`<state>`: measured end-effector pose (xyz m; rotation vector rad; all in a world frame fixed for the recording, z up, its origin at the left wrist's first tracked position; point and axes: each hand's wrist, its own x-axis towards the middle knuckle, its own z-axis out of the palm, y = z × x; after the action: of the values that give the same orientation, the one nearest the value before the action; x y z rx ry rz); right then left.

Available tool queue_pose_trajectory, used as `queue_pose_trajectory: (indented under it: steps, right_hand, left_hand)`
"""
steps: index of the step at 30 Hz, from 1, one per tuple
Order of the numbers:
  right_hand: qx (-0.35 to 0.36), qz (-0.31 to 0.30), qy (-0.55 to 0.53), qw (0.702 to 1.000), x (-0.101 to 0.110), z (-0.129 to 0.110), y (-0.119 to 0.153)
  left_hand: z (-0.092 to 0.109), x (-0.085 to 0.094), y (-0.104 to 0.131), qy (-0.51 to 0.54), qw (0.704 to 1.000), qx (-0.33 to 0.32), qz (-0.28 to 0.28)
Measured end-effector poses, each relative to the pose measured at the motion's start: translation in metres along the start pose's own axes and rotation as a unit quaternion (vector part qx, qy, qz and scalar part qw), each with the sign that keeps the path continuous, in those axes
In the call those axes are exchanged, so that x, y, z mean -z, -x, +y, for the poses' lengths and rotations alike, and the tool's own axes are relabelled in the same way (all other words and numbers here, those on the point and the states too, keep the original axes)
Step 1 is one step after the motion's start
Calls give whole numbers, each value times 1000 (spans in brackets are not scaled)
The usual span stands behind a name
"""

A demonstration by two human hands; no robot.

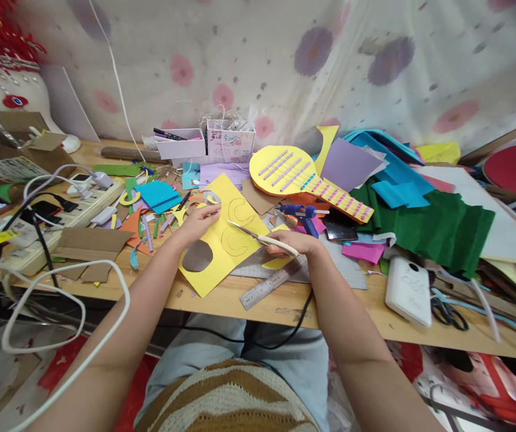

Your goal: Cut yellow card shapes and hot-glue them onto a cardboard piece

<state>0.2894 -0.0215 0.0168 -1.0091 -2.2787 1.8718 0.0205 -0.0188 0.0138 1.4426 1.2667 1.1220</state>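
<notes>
A yellow sheet with a round hole near its lower left bears two curved shapes drawn in dark line. My left hand grips the sheet's left edge, fingers closed. In my right hand are scissors with cream handles, their blades over the sheet between the two drawn curves. A metal ruler lies below my right hand, partly on a grey mat. Behind the sheet rests a yellow paper guitar with purple strips and a pink-dotted neck.
Paper scraps and a blue stack lie at left, beside a power strip and looping white cables. A blue glue gun sits behind my right hand. Green crepe paper, a white power bank and black scissors are at right.
</notes>
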Motion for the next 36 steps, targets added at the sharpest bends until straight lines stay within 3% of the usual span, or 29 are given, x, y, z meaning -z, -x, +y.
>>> queue_pose_trajectory:
  steps: [4,10,19,27,36]
  right_hand:
    - [-16,16,-25,999,-1,-1,-1]
    - [-4,28,1,1000,-1,-4,-2]
    - [63,20,113,991,2,-4,-1]
    - [83,-27,33,996,2,4,-2]
    - [34,-42,-69,996,0,1,4]
  left_hand:
    - [-4,4,-3,-13,1000,-5,-3]
    - [1,16,6,-59,996,-16,-64]
    - [18,19,14,-46,998,30,-40]
    - [31,24,14,-104,992,21,-73]
    - [34,13,11,-121,989,23,-82]
